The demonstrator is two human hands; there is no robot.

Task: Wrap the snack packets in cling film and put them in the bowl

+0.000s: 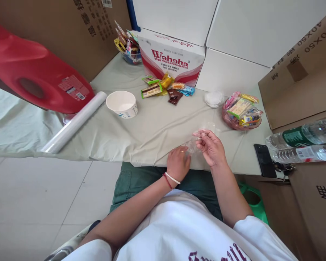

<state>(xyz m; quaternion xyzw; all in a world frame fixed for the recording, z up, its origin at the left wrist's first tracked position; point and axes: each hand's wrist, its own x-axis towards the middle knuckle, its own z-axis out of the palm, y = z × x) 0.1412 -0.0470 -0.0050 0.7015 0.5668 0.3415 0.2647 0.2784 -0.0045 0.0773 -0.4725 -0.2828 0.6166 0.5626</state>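
Shirt (176, 232), hands (213, 148) w/ plastic (190, 148) (clr)

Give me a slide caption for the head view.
Right hand pinches clear plastic, left hand close by, snacks and cup beyond.

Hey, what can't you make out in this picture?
Head view: clear plastic between left hand and right hand, its edges lost because it's see-through.
Head view: red jug, cut off by the left edge.
Head view: lowest contents of the pink bowl, hidden under upper packets.
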